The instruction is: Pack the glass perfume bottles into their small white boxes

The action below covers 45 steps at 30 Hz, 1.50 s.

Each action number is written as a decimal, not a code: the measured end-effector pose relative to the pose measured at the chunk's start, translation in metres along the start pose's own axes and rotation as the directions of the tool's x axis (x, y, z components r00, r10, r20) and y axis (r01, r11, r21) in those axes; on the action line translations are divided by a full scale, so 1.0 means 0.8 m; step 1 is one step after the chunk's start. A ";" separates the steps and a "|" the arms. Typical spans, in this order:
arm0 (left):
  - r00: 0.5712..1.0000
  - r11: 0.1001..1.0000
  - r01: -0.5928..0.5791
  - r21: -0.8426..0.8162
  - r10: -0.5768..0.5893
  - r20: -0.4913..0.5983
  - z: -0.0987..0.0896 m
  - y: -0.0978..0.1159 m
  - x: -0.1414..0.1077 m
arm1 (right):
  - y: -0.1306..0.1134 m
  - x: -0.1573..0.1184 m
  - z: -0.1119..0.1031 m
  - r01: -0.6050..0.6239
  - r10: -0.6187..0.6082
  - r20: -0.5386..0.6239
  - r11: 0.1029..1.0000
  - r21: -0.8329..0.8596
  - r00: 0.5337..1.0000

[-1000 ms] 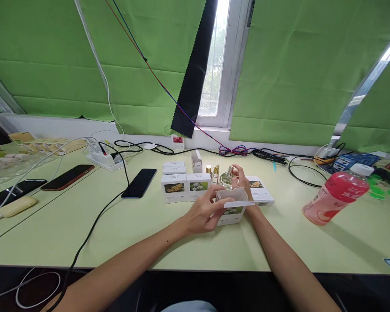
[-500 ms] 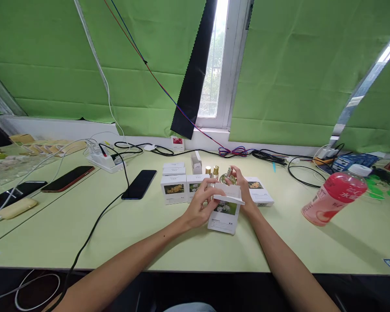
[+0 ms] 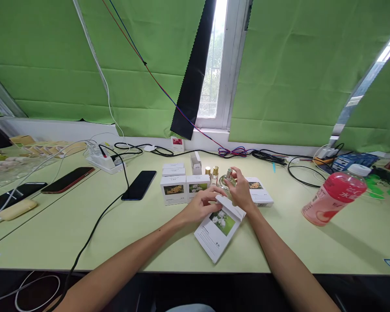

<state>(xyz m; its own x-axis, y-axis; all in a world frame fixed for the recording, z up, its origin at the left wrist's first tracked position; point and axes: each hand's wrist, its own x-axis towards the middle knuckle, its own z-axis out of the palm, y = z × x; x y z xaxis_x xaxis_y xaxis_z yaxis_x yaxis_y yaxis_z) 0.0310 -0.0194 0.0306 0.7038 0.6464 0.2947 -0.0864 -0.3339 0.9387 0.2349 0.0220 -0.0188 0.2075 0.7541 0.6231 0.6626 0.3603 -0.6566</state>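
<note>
The white flower carton (image 3: 218, 232) has swung since half a second earlier: near upright then, it now leans back, turned askew, its lower end closer to the near edge of the table (image 3: 289, 234). From where I stand, it lies between the forearms, flapped end towards the hands, printed face up; whether its lower end touches the tabletop I cannot tell.

Left hand (image 3: 199, 208): fingers bent over the carton's upper left edge, closed to little more than its thickness, thumb against the printed face. Right hand (image 3: 242, 190): beyond the carton's flap, fingers half curled and touching the round glass bottle (image 3: 223, 183) close to its metallic cap; I cannot tell whether they grip it.

Surroundings: two slim gold-capped vials (image 3: 215, 177) stand just left of the round bottle. Farther left are an upright orange-flower box (image 3: 173, 192) and, beside it, a white-flower box (image 3: 194, 186), partly behind the left hand. Right of the right hand lies a flat box (image 3: 260, 195); well apart, on the far right, leans a pink drink bottle (image 3: 335, 196).
</note>
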 end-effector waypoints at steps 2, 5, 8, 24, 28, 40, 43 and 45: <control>1.000 0.999 0.026 0.036 -0.027 0.008 0.002 -0.002 0.000 | -0.002 0.000 -0.001 -0.015 0.015 0.009 1.000 0.008 1.000; 0.999 0.991 0.038 0.128 -0.040 0.006 0.003 -0.003 0.000 | -0.005 -0.001 -0.002 -0.031 0.031 0.021 0.999 0.029 0.999; 0.999 0.975 0.046 0.216 -0.048 0.004 0.003 -0.004 0.001 | -0.005 0.000 -0.002 -0.038 0.038 0.019 0.998 0.041 0.999; 0.935 0.600 -0.340 0.725 0.299 0.191 0.006 -0.017 -0.004 | -0.004 -0.002 0.000 -0.023 0.024 0.041 0.999 -0.036 0.999; 0.922 0.529 -0.374 0.762 0.305 0.240 0.006 -0.019 -0.005 | -0.005 -0.001 0.000 -0.021 0.023 0.048 0.999 -0.046 0.999; 0.895 0.583 -0.447 0.679 0.304 0.327 0.012 -0.022 -0.010 | -0.005 -0.002 -0.001 -0.027 0.031 0.051 0.996 -0.084 0.998; 0.898 0.608 -0.439 0.661 0.310 0.312 0.012 -0.023 -0.010 | -0.006 -0.001 -0.001 -0.023 0.027 0.047 0.996 -0.081 0.999; 0.904 0.632 -0.427 0.647 0.312 0.293 0.012 -0.024 -0.010 | -0.006 -0.001 -0.001 -0.021 0.025 0.045 0.996 -0.081 0.999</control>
<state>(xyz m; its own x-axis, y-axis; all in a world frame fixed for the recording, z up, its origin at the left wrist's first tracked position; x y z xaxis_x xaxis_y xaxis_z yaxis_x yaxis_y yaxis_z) 0.0337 -0.0253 0.0087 0.8157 0.2794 0.5065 0.1006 -0.9308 0.3515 0.2317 0.0191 -0.0161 0.1911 0.7867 0.5870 0.7143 0.2987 -0.6328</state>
